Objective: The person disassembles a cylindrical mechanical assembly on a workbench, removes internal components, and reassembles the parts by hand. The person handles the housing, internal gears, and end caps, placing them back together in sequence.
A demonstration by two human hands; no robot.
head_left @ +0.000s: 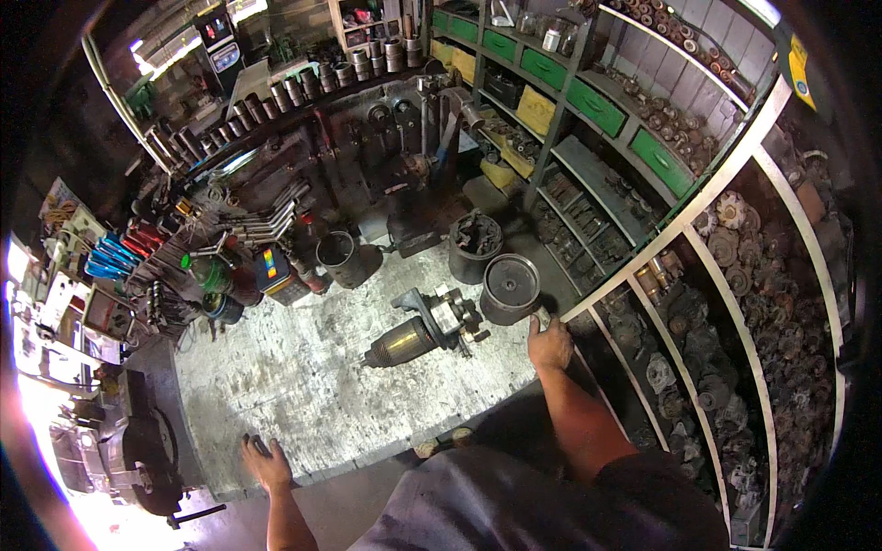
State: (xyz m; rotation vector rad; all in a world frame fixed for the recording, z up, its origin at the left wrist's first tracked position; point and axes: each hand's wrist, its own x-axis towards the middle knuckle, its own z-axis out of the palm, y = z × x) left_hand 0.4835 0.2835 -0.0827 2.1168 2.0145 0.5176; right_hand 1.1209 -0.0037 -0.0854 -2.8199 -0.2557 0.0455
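Observation:
My left hand (266, 465) rests on the front edge of the worn metal-topped bench (276, 386), its fingers spread and nothing in them. At the bench's right edge my right hand (551, 346) lies with fingers stretched forward, close beside a round dark metal can (511, 286). No object shows in its grip. Between the hands, nearer the right one, lies a partly dismantled starter motor (424, 328) on its side, with a copper-coloured armature and a grey end housing. Neither hand touches it.
Behind the motor stand a tin (475, 246) of dark parts and another open tin (339, 258). Wrenches (266, 220), a green bottle (209, 274) and sockets (326, 77) line the back and left. A bench vise (138, 459) sits left; parts-filled shelves (707, 367) flank the right.

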